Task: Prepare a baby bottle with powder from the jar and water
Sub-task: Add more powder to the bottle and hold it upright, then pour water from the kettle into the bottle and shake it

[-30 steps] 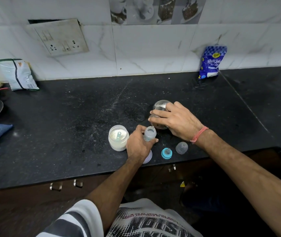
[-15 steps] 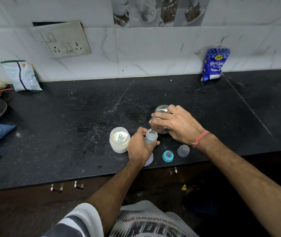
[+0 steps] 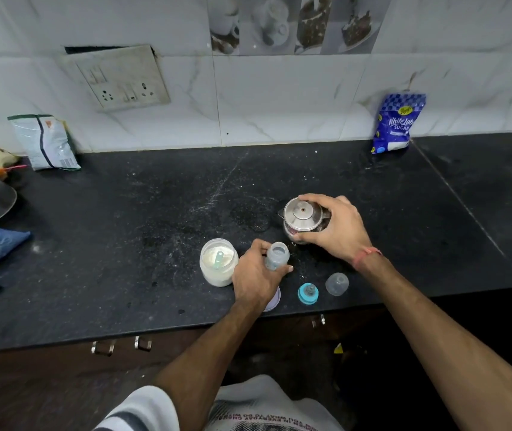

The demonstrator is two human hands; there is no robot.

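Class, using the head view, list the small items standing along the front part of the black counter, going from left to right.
Powder jar → baby bottle held by the left hand → teal nipple ring → clear cap.

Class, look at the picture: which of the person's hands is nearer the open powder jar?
Left. The left hand grips the baby bottle right beside the powder jar; the right hand is farther off.

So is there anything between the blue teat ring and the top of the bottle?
Nothing visible. The bottle stands open-topped in the left hand. The teat ring lies on the counter just right of it, with only bare counter between them.
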